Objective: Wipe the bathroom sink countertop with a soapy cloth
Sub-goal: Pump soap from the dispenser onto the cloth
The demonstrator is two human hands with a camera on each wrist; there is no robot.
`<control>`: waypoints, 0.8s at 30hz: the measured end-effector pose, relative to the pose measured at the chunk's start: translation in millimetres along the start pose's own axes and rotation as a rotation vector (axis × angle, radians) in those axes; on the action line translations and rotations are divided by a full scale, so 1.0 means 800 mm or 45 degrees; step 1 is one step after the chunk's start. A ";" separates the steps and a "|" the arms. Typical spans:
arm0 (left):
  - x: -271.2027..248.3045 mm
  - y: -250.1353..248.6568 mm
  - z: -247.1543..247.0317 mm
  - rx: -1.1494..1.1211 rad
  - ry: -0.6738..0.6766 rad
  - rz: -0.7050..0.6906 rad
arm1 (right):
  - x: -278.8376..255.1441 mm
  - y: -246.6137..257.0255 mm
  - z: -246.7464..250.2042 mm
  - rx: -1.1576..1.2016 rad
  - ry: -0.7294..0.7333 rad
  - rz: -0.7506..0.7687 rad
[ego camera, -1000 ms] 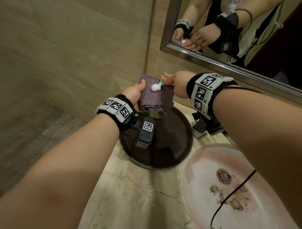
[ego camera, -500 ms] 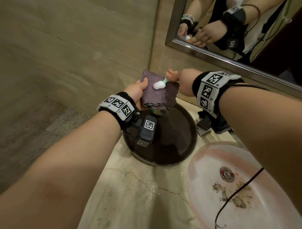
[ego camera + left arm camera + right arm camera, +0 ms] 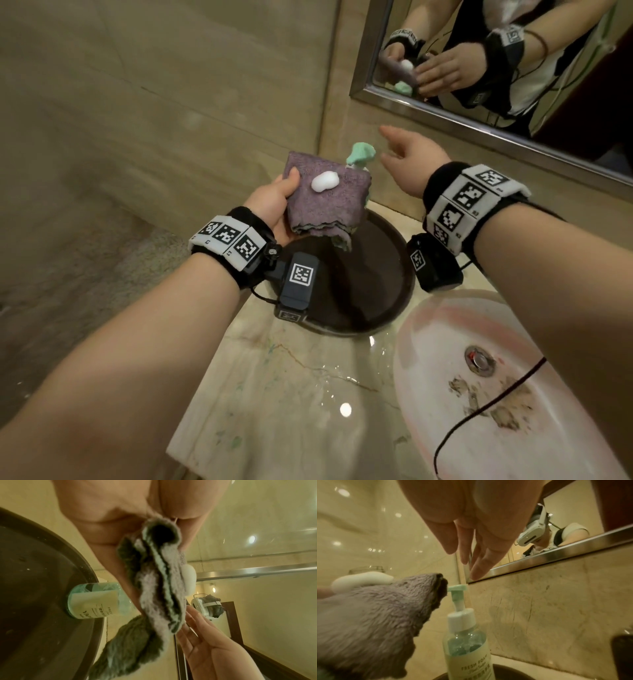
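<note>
My left hand [image 3: 274,202] grips a folded purple cloth [image 3: 329,202] with a green underside [image 3: 161,582], thumb on top, fingers beneath. A blob of white foam [image 3: 324,181] sits on the cloth [image 3: 368,609]. Just behind the cloth stands a green foam pump bottle [image 3: 467,642] with its pump head [image 3: 361,154] up. My right hand [image 3: 407,157] hovers above and right of the pump, fingers [image 3: 476,561] straight and spread, holding nothing. The marble countertop [image 3: 291,394] lies below, wet near the sink.
A dark round tray [image 3: 370,291] on the counter holds the bottle. A white sink basin [image 3: 496,394] with brown stains and a metal drain [image 3: 479,359] is at the right. A framed mirror [image 3: 513,85] hangs on the tiled wall behind. A thin black cable [image 3: 479,411] crosses the basin.
My right hand has lifted off the pump head and opened, moving up and right. The foam blob now lies free on the cloth, which my left hand still holds.
</note>
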State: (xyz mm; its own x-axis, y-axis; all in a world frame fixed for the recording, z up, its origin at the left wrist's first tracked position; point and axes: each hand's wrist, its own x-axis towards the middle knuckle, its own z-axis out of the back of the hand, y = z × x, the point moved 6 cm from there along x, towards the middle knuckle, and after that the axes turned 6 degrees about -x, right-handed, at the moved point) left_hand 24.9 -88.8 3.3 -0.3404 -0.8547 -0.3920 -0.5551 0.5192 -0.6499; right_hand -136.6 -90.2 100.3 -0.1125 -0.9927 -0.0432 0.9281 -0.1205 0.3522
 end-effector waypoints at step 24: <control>-0.008 0.006 -0.030 -0.326 0.029 0.091 | 0.007 0.025 -0.020 -0.655 0.439 0.115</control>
State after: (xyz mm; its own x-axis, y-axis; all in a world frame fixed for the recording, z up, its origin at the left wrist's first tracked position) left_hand 6.0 -81.2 18.6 -0.4010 -0.8168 -0.4148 -0.7021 0.5649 -0.4336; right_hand -112.7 -98.1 92.3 0.0161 -0.9315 -0.3633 0.9903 0.0649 -0.1226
